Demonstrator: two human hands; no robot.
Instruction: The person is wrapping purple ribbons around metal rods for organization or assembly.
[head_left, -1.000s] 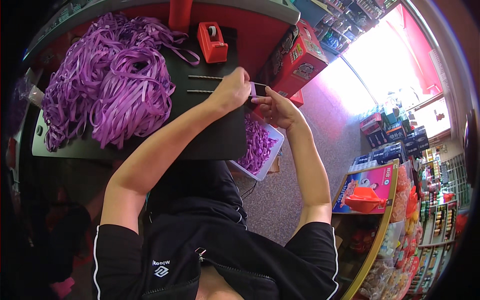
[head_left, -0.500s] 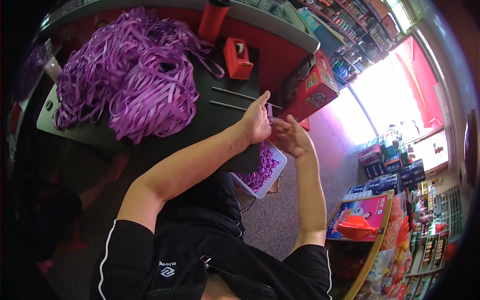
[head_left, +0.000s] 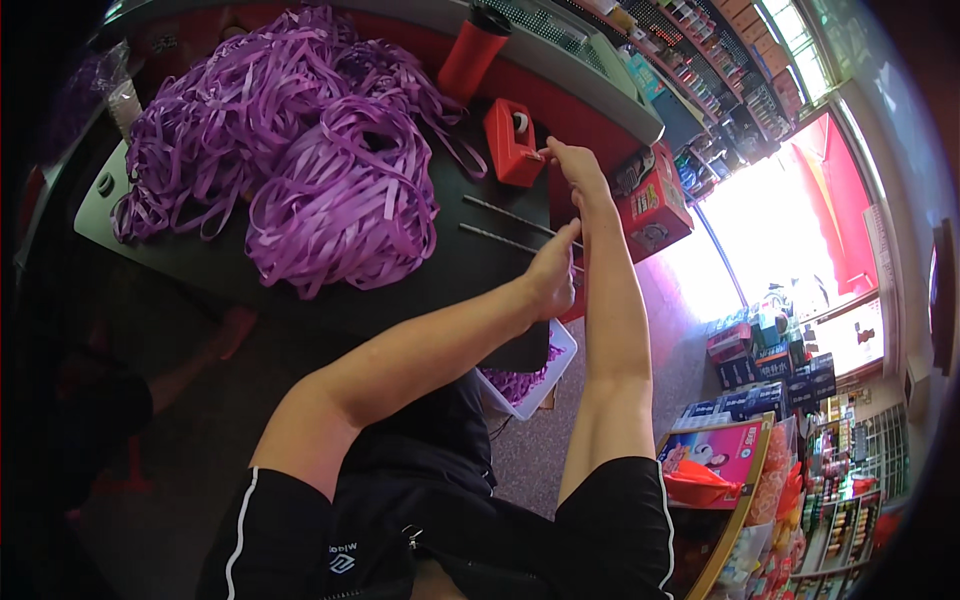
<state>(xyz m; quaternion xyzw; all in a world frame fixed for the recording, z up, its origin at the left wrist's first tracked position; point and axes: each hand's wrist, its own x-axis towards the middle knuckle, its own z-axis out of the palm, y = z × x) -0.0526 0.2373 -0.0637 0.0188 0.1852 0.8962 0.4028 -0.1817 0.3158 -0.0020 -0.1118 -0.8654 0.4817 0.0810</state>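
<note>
Metal rods (head_left: 507, 216), two of them and slim, lay side by side just above the middle of the head view, slanting down to the right across the black table (head_left: 468, 278). Their left ends were bare, and their right ends ran to our left hand (head_left: 553, 275), whose thumb pointed upward; we could not tell whether its fingers pinched anything, since the hand's back hid them. Our right hand (head_left: 573, 168) was above it, its fingertips at the front edge of an orange-red tape dispenser (head_left: 513, 150); the thumb and finger came close together there, but we could not make out whether tape was between them. Our right forearm passed just beside the left hand. Filling the upper left, we had a big tangled heap of purple ribbon (head_left: 340, 215) on the table. Near the top centre stood a red bottle (head_left: 470, 62) with a dark top. Below our left hand was a white bin (head_left: 567, 352) containing purple pieces, and to the right, a red box (head_left: 657, 205).
</note>
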